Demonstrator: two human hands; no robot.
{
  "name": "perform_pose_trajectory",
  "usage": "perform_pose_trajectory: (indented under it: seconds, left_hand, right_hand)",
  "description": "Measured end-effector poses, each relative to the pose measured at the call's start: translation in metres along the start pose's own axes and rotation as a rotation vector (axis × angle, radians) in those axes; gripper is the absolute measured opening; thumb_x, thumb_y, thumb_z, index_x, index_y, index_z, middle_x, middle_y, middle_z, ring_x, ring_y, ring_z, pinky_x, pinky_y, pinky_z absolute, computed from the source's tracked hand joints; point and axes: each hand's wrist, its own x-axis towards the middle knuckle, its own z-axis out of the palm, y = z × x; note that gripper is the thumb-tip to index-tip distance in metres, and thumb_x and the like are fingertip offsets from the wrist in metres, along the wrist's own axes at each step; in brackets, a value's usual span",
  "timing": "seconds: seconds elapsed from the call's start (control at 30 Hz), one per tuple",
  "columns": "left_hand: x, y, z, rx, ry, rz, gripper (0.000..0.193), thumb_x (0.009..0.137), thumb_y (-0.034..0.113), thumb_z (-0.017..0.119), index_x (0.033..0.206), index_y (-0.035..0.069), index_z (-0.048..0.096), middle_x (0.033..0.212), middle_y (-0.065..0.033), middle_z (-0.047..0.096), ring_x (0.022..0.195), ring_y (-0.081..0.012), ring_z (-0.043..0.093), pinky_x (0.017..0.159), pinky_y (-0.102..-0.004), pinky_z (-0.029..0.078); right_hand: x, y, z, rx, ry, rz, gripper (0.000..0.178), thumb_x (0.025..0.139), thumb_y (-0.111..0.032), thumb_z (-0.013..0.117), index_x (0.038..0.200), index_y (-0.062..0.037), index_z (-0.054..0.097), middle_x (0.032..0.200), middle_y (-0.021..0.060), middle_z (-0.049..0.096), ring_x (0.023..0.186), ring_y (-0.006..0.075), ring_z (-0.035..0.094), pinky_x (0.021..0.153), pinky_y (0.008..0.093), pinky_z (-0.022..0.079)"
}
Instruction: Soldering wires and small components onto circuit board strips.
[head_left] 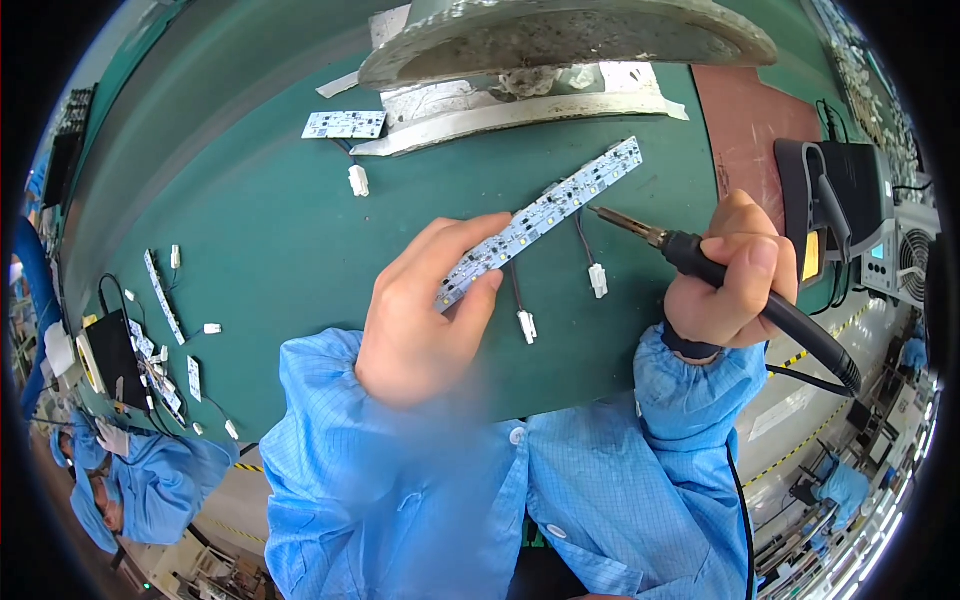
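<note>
Over the green surface (250, 250), toward its right edge, the right hand (735, 275) grasps a black soldering iron (698, 262) in curled fingers. Near the surface's middle, fingers of the left hand (425, 300) pinch one end of a slender white circuit board (545, 220). Dark wires (583, 238) run toward the near edge; a drifting iron might scorch one, a loosening pinch swing the board.
</note>
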Motion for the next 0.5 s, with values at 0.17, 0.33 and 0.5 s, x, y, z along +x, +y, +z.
perform_pose_trajectory:
  seconds: [0.17,0.33,0.5]
  left_hand:
    - [-0.0003,0.0020,0.0012,0.019,0.004,-0.014,0.036,0.080,-0.005,0.062,0.115,-0.002,0.061,0.093,-0.0116,0.060,0.083,-0.0184,0.057,0.077,-0.0260,0.045]
    - [-0.0002,0.0035,0.0005,0.031,-0.005,-0.041,0.036,0.080,-0.005,0.062,0.116,-0.002,0.061,0.092,-0.0108,0.059,0.081,-0.0173,0.055,0.075,-0.0252,0.044]
    - [-0.0005,0.0017,0.0014,0.038,0.003,-0.021,0.036,0.080,-0.005,0.062,0.116,-0.002,0.061,0.093,-0.0109,0.060,0.082,-0.0176,0.056,0.076,-0.0252,0.044]
  right_hand:
    - [-0.0010,-0.0022,0.0033,-0.042,-0.004,0.025,0.029,0.089,-0.013,0.046,0.064,0.0016,0.044,0.053,0.0088,0.044,0.046,0.0127,0.032,0.043,0.0302,0.024]
    - [-0.0020,-0.0031,0.0047,-0.090,0.005,0.049,0.031,0.090,-0.013,0.043,0.062,0.0019,0.045,0.054,0.0081,0.043,0.049,0.0115,0.030,0.047,0.0303,0.024]
    - [-0.0005,-0.0026,0.0049,-0.085,0.001,0.045,0.031,0.089,-0.012,0.044,0.062,0.0020,0.046,0.052,0.0067,0.041,0.048,0.0105,0.029,0.047,0.0297,0.024]
